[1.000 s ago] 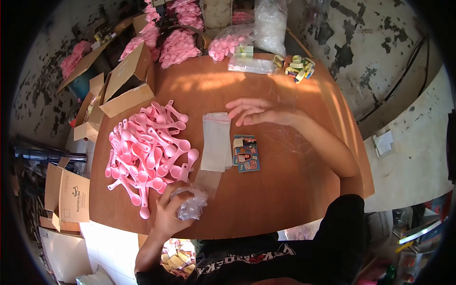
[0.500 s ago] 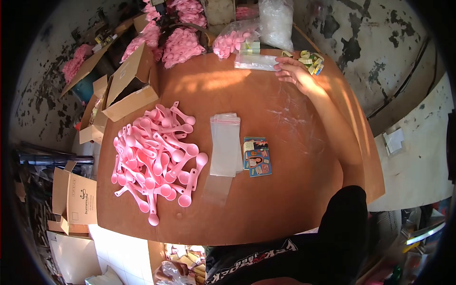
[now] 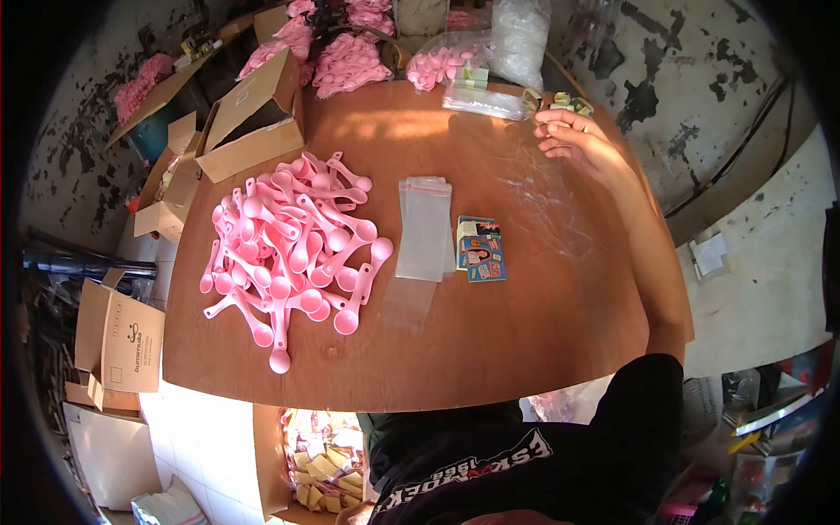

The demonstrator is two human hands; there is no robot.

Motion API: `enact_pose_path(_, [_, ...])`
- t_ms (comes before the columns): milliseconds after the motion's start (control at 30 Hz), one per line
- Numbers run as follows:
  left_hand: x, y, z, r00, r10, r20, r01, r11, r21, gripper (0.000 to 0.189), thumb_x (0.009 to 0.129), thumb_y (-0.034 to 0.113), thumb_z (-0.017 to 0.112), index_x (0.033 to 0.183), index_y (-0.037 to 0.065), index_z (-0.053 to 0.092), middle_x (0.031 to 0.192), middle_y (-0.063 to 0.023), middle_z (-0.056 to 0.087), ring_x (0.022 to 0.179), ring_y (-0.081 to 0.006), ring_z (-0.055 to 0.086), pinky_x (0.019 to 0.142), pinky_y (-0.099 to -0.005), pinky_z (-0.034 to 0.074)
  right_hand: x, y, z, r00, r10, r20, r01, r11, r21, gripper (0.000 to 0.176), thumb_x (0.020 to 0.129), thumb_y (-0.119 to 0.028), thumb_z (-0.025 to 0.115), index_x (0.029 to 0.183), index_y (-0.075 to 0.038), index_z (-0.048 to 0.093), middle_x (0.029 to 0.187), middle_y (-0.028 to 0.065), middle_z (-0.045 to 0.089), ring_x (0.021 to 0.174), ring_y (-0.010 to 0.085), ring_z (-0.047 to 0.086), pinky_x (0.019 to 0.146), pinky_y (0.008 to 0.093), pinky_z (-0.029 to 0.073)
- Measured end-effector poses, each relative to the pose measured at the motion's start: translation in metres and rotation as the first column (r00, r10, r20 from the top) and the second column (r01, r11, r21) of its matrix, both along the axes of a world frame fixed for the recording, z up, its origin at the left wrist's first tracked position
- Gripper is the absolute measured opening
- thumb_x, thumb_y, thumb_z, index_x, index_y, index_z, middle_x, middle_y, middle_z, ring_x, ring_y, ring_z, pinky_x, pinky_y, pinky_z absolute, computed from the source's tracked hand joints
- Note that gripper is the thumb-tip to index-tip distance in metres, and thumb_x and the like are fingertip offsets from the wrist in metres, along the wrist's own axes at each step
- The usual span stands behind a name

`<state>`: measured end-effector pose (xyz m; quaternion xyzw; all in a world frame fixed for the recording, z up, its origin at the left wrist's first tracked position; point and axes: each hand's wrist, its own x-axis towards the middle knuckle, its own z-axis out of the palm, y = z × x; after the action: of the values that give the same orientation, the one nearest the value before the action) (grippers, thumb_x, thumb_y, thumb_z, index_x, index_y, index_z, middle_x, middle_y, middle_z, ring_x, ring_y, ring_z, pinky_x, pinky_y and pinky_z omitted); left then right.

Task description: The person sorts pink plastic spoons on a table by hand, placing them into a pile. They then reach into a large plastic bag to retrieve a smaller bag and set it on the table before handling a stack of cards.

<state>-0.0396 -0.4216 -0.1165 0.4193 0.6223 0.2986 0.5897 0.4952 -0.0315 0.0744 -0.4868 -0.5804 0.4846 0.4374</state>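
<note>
My right hand (image 3: 573,140) is over the far right of the table, its fingers curled together beside small folded yellow-green cards (image 3: 570,104); anything in them is too small to make out. A stack of clear bags (image 3: 486,101) lies just left of it. At the bottom edge, only a sliver of my left hand (image 3: 356,513) shows by a box of packed items (image 3: 328,464), its fingers hidden. Pink spoons (image 3: 280,227) are heaped on the table's left. Flat clear bags (image 3: 423,232) and blue printed cards (image 3: 481,250) lie mid-table.
An open cardboard box (image 3: 254,118) stands at the table's (image 3: 490,359) back left. Bagged pink spoons (image 3: 350,66) and a bulky clear plastic bag (image 3: 520,39) line the far edge. Another carton (image 3: 131,337) is left of the table.
The camera view has shifted. My right hand's fingers, spread over the clear bag stack before, are now curled beside the folded cards. My left hand, earlier at clear plastic over the lower box, is mostly out of view.
</note>
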Motion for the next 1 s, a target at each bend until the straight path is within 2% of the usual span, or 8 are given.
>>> enact_pose_path(400, [-0.015, -0.011, -0.009, 1.0, -0.021, -0.017, 0.021, 0.999, -0.049, 0.034, 0.055, 0.007, 0.072, 0.089, 0.002, 0.065, 0.089, -0.0111, 0.066, 0.086, -0.0224, 0.065, 0.075, -0.0331, 0.052, -0.014, -0.043, -0.002, 0.996, -0.013, 0.092, 0.016, 0.999, -0.039, 0.031, 0.092, -0.023, 0.062, 0.12, -0.008, 0.059, 0.105, 0.0026, 0.064, 0.088, 0.01, 0.062, 0.081, 0.0244, 0.05])
enact_pose_path(600, [-0.014, -0.005, -0.012, 0.999, -0.026, -0.021, 0.025, 0.998, -0.055, 0.035, 0.055, 0.007, 0.072, 0.089, 0.001, 0.065, 0.089, -0.0111, 0.066, 0.086, -0.0222, 0.065, 0.074, -0.033, 0.052, 0.0, -0.035, 0.005, 0.983, -0.087, 0.161, 0.093, 0.995, -0.033, 0.031, 0.093, -0.021, 0.06, 0.119, -0.005, 0.058, 0.105, 0.0044, 0.064, 0.089, 0.0107, 0.063, 0.082, 0.0264, 0.052])
enact_pose_path(700, [-0.005, 0.016, -0.013, 0.999, -0.021, -0.039, 0.019, 0.998, -0.06, 0.035, 0.056, 0.007, 0.072, 0.089, 0.001, 0.065, 0.089, -0.0111, 0.066, 0.086, -0.0221, 0.065, 0.074, -0.033, 0.051, 0.023, -0.005, 0.002, 0.962, -0.182, 0.203, 0.189, 0.982, -0.018, 0.032, 0.093, -0.023, 0.061, 0.119, -0.004, 0.059, 0.104, 0.0038, 0.064, 0.088, 0.0103, 0.062, 0.083, 0.0261, 0.051])
enact_pose_path(733, [-0.003, 0.023, -0.014, 0.999, -0.019, -0.044, 0.017, 0.998, -0.057, 0.035, 0.056, 0.007, 0.072, 0.089, 0.001, 0.065, 0.089, -0.0111, 0.066, 0.086, -0.0221, 0.065, 0.074, -0.033, 0.051, 0.029, 0.007, -0.001, 0.955, -0.236, 0.178, 0.239, 0.971, 0.003, 0.03, 0.093, -0.021, 0.061, 0.117, -0.004, 0.059, 0.101, 0.0048, 0.063, 0.081, 0.0107, 0.061, 0.073, 0.0235, 0.051])
enact_pose_path(767, [0.003, 0.035, -0.015, 0.998, -0.021, -0.052, 0.018, 0.999, -0.052, 0.035, 0.056, 0.007, 0.072, 0.089, 0.001, 0.065, 0.089, -0.0111, 0.066, 0.085, -0.0221, 0.065, 0.074, -0.033, 0.051, 0.04, 0.023, -0.007, 0.955, -0.24, 0.177, 0.242, 0.97, 0.011, 0.03, 0.093, -0.021, 0.061, 0.117, -0.004, 0.059, 0.101, 0.0048, 0.063, 0.081, 0.0107, 0.061, 0.073, 0.0235, 0.051])
enact_pose_path(833, [0.012, 0.056, -0.015, 0.997, -0.026, -0.068, 0.023, 0.999, -0.044, 0.035, 0.056, 0.007, 0.072, 0.09, 0.001, 0.065, 0.089, -0.0111, 0.066, 0.085, -0.022, 0.065, 0.074, -0.033, 0.051, 0.069, 0.065, -0.025, 0.94, -0.281, 0.195, 0.292, 0.956, -0.03, 0.029, 0.091, -0.017, 0.064, 0.115, -0.002, 0.059, 0.095, 0.0057, 0.064, 0.071, 0.0108, 0.06, 0.061, 0.023, 0.05])
enact_pose_path(867, [0.018, 0.068, -0.017, 0.996, -0.029, -0.082, 0.026, 0.999, -0.039, 0.035, 0.056, 0.007, 0.072, 0.09, 0.001, 0.065, 0.089, -0.0111, 0.067, 0.085, -0.022, 0.065, 0.074, -0.033, 0.051, 0.081, 0.089, -0.039, 0.923, -0.343, 0.172, 0.348, 0.937, 0.0, 0.024, 0.089, -0.01, 0.063, 0.111, -0.001, 0.061, 0.086, 0.005, 0.063, 0.066, 0.0098, 0.059, 0.052, 0.023, 0.047])
enact_pose_path(1000, [0.047, 0.122, -0.015, 0.991, -0.035, -0.127, 0.032, 0.999, -0.025, 0.035, 0.056, 0.007, 0.072, 0.09, 0.001, 0.065, 0.089, -0.0111, 0.067, 0.085, -0.0219, 0.065, 0.074, -0.0329, 0.051, 0.144, 0.179, -0.091, 0.865, -0.402, 0.3, 0.401, 0.913, 0.069, 0.024, 0.085, -0.011, 0.064, 0.107, -0.001, 0.064, 0.086, 0.0062, 0.066, 0.072, 0.0117, 0.062, 0.061, 0.026, 0.051])
